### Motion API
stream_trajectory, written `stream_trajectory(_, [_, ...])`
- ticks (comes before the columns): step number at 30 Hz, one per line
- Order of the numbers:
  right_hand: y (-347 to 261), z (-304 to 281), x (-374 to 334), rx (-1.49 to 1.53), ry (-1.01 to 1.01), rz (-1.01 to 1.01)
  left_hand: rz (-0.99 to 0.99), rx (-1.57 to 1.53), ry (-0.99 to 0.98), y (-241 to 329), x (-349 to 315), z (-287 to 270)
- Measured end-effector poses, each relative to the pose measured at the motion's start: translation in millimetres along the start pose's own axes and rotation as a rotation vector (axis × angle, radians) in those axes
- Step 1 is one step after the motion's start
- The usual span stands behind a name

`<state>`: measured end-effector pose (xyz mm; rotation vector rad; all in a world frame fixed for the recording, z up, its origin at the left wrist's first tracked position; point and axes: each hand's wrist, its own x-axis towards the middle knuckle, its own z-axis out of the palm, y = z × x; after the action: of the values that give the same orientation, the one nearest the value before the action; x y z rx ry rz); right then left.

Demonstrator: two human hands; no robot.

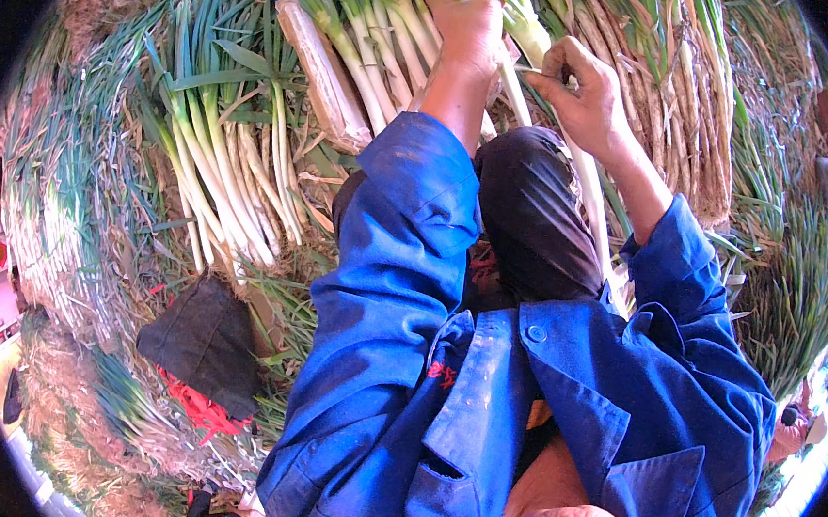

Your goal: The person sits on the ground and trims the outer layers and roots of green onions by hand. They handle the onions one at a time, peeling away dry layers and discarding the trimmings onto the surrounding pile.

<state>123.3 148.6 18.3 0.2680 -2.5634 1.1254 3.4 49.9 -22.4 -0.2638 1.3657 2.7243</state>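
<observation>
At the top middle, my left hand is closed around the green upper part of a long green onion. Its pale stalk slants down past my right knee. Beside that stalk, my right hand has thumb and forefinger pinched together. What is between those fingertips is too small to make out. Under and beyond my left wrist lie several green onions with clean white stalks. To the right of my right hand rests a pile of browner, unpeeled green onions.
A pale, block-like slab lies left of my left forearm. Further left is another bunch of white-stalked green onions. A dark cloth with red material under it sits at the lower left. Large onion heaps line both sides.
</observation>
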Motion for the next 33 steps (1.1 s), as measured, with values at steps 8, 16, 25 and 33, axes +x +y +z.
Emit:
stream_trajectory(8, [41.1,4.4,11.8,0.249,0.098,0.303,0.083,0.021,-0.002,-7.1,10.0,-6.8])
stream_trajectory(16, [38.1,-13.9,-3.0,0.593,0.281,0.222,0.070,0.132,0.097,16.6,8.3,-9.7])
stream_trajectory(25, [45.1,-58.3,-69.4,0.892,0.272,0.600,-0.013,0.192,0.184,66.7,24.3,-33.8])
stream_trajectory(33, [155.2,-119.1,-269.6,-0.709,-0.178,0.864,0.204,-0.135,0.312,107.2,68.2,-99.1])
